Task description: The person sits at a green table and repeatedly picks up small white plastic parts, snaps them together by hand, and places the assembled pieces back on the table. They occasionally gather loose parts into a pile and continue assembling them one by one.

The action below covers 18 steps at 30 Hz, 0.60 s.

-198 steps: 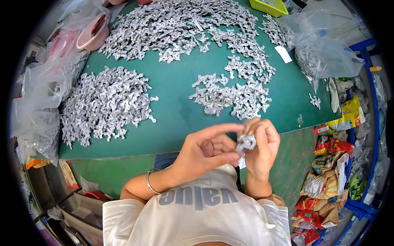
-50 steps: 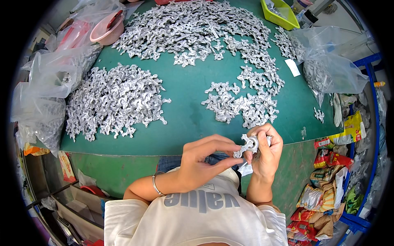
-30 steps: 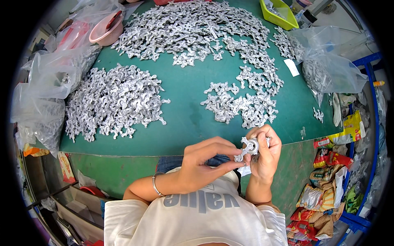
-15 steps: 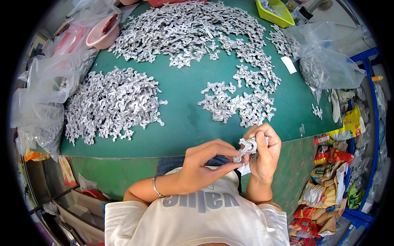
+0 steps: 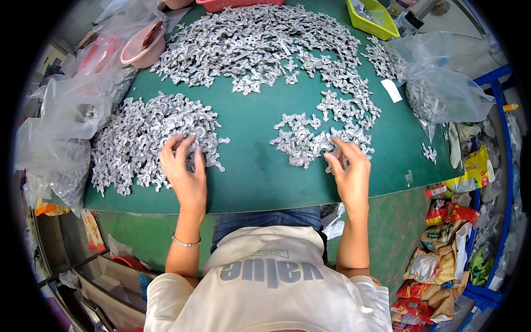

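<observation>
My left hand is over the near right side of a heap of silver metal castings on the left of the table. Its thumb and fingers are apart, and one rounded casting lies just beyond the fingertips, slightly blurred. On the right, my right hand reaches to the near edge of a smaller cluster of the same castings. Its fingers are bent, with a gap between thumb and forefinger. Part of the cluster is hidden behind this hand.
A wide spread of castings covers the back of the green table. Clear plastic bags stand at the left beside a pink bowl. At the right are a yellow-green basket, a white paper slip and a bag of parts.
My hands have parted from in front of my chest, where they held a casting. The left went forward and left to the heap, the right forward to the small cluster.
</observation>
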Motion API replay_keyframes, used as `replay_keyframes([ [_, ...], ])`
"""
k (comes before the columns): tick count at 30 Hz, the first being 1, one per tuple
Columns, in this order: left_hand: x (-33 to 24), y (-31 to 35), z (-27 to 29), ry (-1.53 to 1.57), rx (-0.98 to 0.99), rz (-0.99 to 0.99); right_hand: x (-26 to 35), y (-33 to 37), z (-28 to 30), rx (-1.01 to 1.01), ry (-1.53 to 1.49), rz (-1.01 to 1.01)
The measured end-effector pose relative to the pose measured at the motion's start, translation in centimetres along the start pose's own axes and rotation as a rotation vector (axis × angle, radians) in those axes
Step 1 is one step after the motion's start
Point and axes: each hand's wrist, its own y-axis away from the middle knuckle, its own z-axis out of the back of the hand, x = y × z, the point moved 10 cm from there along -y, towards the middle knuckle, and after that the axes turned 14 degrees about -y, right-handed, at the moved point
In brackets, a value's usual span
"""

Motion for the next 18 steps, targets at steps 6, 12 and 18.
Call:
replay_keyframes([
  [6, -2.0, 0.8, 1.8, 0.082, -0.060, 0.014, 0.7, 0.0, 0.2, -0.116, 0.161, 0.181],
  [12, -7.9, 1.9, 0.1, 0.684, 0.304, -0.106, -0.3, 2.2, 1.7, -0.151, -0.536, -0.149],
  [18, -13.4, 3.6, -0.9, 1.094, 0.551, -0.110, 0.8, 4.3, -0.5, -0.071, -1.013, -0.254],
])
